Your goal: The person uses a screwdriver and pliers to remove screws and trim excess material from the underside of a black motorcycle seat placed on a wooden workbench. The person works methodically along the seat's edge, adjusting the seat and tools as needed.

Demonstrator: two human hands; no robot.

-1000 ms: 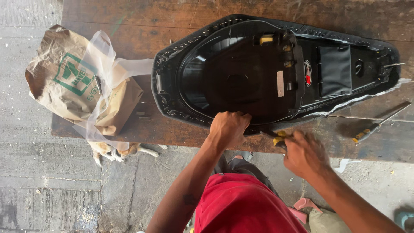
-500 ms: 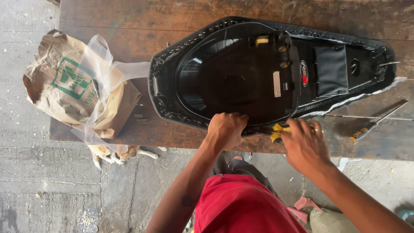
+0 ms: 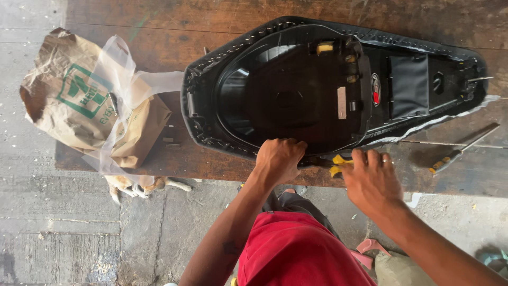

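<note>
Left hand [image 3: 278,159] still grips the upturned black seat's [image 3: 328,87] near edge; right hand [image 3: 370,177] has closed over a yellow-handled tool [image 3: 337,161] beside it.

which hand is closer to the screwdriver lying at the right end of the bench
Right. The right hand sits at the seat's near edge by a yellow-handled tool, just left of the screwdriver. The left hand grips the seat edge farther left.

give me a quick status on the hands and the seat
Left hand gripping seat edge. Right hand on yellow tool. Screwdriver lies right, clear.
</note>
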